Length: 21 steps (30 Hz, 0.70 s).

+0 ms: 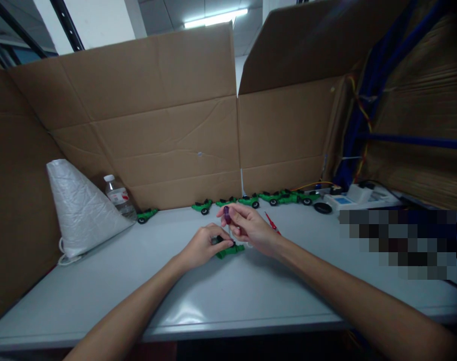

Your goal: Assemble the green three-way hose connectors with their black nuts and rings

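Note:
Near the middle of the table, my left hand [206, 245] closes its fingers on a small green toy car [228, 250] that lies on the surface. My right hand [255, 228] grips the purple handle of a screwdriver [227, 215]. The screwdriver stands nearly upright, its thin shaft pointing down at the toy car; whether its tip sits in a screw is hidden by my fingers. Just beyond my right hand lies a red pen-like tool [272, 223].
Several green toy cars [254, 200] line the cardboard wall [168, 140] at the back of the white table [198, 306]. On the left are a white wrapped cone [85, 215] and a plastic bottle [119, 196]. A power strip [358, 198] and a black ring [322, 208] lie at the right.

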Tool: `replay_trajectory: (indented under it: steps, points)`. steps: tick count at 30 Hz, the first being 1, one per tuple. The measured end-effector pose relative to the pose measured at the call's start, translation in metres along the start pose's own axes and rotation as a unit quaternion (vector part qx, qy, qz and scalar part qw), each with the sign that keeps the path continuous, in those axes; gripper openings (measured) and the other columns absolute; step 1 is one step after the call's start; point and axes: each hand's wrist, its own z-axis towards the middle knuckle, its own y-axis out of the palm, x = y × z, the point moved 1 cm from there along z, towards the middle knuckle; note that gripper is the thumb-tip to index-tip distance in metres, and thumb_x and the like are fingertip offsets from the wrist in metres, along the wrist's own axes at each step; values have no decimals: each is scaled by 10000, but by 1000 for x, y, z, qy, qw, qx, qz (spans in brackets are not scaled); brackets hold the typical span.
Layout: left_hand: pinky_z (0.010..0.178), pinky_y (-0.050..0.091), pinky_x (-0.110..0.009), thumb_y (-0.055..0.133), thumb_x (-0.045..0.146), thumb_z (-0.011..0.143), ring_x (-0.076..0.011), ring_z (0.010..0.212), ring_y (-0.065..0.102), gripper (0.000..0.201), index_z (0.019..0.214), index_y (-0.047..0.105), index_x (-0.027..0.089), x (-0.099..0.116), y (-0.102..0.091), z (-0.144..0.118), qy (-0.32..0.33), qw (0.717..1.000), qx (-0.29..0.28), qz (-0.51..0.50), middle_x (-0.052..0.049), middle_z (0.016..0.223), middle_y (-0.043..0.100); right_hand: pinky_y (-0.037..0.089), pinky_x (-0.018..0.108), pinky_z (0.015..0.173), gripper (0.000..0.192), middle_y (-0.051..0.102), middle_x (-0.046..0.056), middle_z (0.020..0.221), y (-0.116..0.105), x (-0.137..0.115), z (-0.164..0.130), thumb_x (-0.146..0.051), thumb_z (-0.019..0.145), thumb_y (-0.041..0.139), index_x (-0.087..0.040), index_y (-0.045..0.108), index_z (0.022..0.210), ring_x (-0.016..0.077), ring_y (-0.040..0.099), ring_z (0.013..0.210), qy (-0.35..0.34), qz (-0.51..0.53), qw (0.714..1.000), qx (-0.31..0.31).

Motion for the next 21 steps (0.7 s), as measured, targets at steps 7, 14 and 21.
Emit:
replay_trajectory:
  steps: [7,14,21]
  points:
    - [928,524,-312,699,402,974,-203,946,713,252,942,796,172,-1,1,0,-7,1000,-7,1,-75,963,793,278,130,335,504,710,-20,847,-2,-1,2,-572,790,853,-234,537,991,36,446,427,-15,-19,999,24]
    - [967,515,-328,692,409,980,-209,977,710,265,967,808,171,1,-1,1,5,1000,-15,-9,-91,1018,795,431,156,392,462,657,2,834,-2,2,1,-655,945,649,-200,646,1028,55,514,486,-21,-7,1000,-18]
    - [968,516,-322,681,434,983,-208,961,703,302,949,803,161,4,-1,1,-4,1000,-17,-5,-89,965,785,449,174,344,448,685,-37,831,0,5,3,-562,878,778,-239,498,1015,65,538,414,-50,-41,998,4]
